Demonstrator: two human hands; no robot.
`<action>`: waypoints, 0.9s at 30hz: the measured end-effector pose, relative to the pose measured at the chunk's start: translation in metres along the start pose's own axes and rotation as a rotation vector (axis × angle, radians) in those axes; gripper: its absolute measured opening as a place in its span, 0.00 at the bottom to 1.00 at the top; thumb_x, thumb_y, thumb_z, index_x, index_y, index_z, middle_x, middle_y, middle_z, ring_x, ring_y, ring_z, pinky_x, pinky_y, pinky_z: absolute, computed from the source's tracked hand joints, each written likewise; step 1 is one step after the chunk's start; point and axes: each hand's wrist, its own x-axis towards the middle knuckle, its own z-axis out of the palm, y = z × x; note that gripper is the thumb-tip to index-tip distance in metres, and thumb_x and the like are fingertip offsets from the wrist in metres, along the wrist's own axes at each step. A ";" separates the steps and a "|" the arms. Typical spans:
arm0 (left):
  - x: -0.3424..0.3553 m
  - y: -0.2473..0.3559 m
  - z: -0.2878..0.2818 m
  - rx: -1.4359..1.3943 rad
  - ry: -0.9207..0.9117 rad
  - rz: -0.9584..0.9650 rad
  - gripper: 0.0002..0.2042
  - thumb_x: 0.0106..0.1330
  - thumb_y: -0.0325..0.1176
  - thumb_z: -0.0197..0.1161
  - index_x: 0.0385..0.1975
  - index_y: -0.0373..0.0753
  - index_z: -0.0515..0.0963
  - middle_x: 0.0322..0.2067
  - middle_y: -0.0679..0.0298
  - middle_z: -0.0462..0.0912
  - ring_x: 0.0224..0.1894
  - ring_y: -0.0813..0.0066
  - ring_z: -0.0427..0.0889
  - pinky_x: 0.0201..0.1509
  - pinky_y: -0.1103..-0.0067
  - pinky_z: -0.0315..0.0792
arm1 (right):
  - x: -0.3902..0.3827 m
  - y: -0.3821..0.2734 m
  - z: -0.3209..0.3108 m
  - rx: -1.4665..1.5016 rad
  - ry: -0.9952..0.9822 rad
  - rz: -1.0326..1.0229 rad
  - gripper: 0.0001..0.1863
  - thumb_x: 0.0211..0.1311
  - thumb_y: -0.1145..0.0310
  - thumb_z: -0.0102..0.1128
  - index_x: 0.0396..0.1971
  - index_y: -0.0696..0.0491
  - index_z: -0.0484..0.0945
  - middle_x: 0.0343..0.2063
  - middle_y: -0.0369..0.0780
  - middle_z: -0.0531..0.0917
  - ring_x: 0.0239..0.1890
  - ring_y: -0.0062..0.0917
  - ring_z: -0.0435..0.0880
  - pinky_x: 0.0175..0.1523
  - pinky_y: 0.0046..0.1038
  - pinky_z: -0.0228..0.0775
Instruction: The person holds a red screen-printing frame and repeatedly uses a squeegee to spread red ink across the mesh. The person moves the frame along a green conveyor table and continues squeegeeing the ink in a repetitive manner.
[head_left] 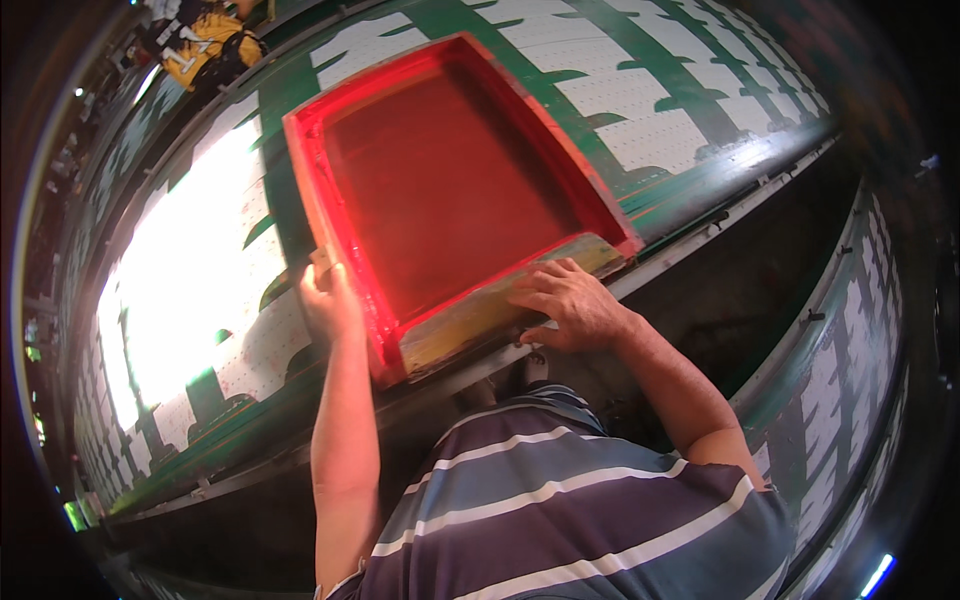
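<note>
A red-stained screen printing frame (450, 190) lies tilted across a long green printing table. Its mesh is dark red, and wet red ink shines along the inner left side. Closed on the frame's left side near its close corner is my left hand (332, 297), fingers bent over the edge by a small tan block (321, 262). My right hand (568, 305) holds the near rail, a worn yellowish strip, with fingers over the top and thumb on the outer side. The undersides of both grips are hidden.
Rows of white cut fabric pieces (650, 135) lie on the green table (655, 205), running left and right of the frame. A metal rail (690, 235) edges the table. Behind me is another table with white pieces (845, 370). A person in a yellow-and-black top (205, 50) stands across the table.
</note>
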 end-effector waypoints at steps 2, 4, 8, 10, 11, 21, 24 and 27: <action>-0.001 0.002 -0.001 0.018 0.007 -0.035 0.30 0.73 0.44 0.73 0.69 0.32 0.77 0.65 0.43 0.82 0.68 0.47 0.82 0.74 0.59 0.74 | -0.023 0.011 -0.015 0.006 0.115 0.035 0.30 0.57 0.57 0.83 0.59 0.51 0.87 0.62 0.42 0.86 0.69 0.44 0.80 0.73 0.49 0.69; 0.000 0.006 -0.002 0.073 0.029 -0.010 0.31 0.74 0.41 0.73 0.70 0.27 0.75 0.63 0.46 0.84 0.64 0.57 0.85 0.71 0.64 0.77 | -0.046 0.027 -0.032 -0.050 0.227 0.094 0.28 0.56 0.61 0.84 0.57 0.51 0.88 0.62 0.42 0.87 0.70 0.45 0.81 0.72 0.50 0.72; 0.002 0.007 -0.002 -0.002 -0.010 -0.053 0.32 0.76 0.46 0.71 0.71 0.30 0.75 0.63 0.47 0.84 0.64 0.54 0.85 0.70 0.63 0.78 | -0.094 0.060 -0.052 -0.099 0.385 0.198 0.24 0.59 0.64 0.81 0.56 0.50 0.88 0.61 0.42 0.87 0.69 0.44 0.82 0.71 0.48 0.73; 0.004 0.004 -0.003 -0.011 -0.017 -0.018 0.32 0.77 0.46 0.70 0.71 0.27 0.74 0.64 0.47 0.84 0.64 0.55 0.84 0.71 0.64 0.78 | -0.117 0.073 -0.056 -0.109 0.450 0.261 0.22 0.60 0.64 0.81 0.55 0.49 0.89 0.60 0.41 0.88 0.68 0.43 0.83 0.70 0.47 0.74; 0.005 0.002 -0.003 0.003 -0.010 -0.006 0.32 0.77 0.46 0.71 0.70 0.26 0.74 0.64 0.47 0.84 0.64 0.56 0.84 0.70 0.64 0.78 | -0.128 0.078 -0.057 -0.105 0.458 0.291 0.22 0.60 0.66 0.80 0.55 0.48 0.89 0.60 0.41 0.88 0.68 0.42 0.83 0.70 0.46 0.74; 0.006 0.014 -0.004 -0.061 -0.065 -0.204 0.31 0.77 0.53 0.68 0.65 0.28 0.80 0.60 0.46 0.87 0.57 0.54 0.89 0.62 0.62 0.86 | -0.200 0.113 -0.062 -0.082 0.594 0.414 0.21 0.58 0.72 0.80 0.52 0.50 0.88 0.59 0.41 0.88 0.67 0.42 0.84 0.68 0.46 0.76; 0.005 0.023 -0.008 -0.023 -0.055 -0.222 0.32 0.78 0.55 0.66 0.64 0.28 0.82 0.60 0.45 0.88 0.58 0.52 0.90 0.62 0.62 0.86 | -0.212 0.121 -0.060 -0.059 0.603 0.448 0.21 0.57 0.73 0.80 0.53 0.50 0.88 0.59 0.41 0.88 0.66 0.42 0.84 0.68 0.46 0.77; 0.001 0.028 -0.002 0.057 -0.027 -0.202 0.29 0.80 0.50 0.63 0.61 0.24 0.82 0.58 0.45 0.88 0.57 0.53 0.90 0.61 0.61 0.86 | -0.215 0.129 -0.057 -0.040 0.631 0.461 0.20 0.60 0.73 0.78 0.54 0.50 0.88 0.60 0.41 0.88 0.66 0.43 0.84 0.68 0.47 0.77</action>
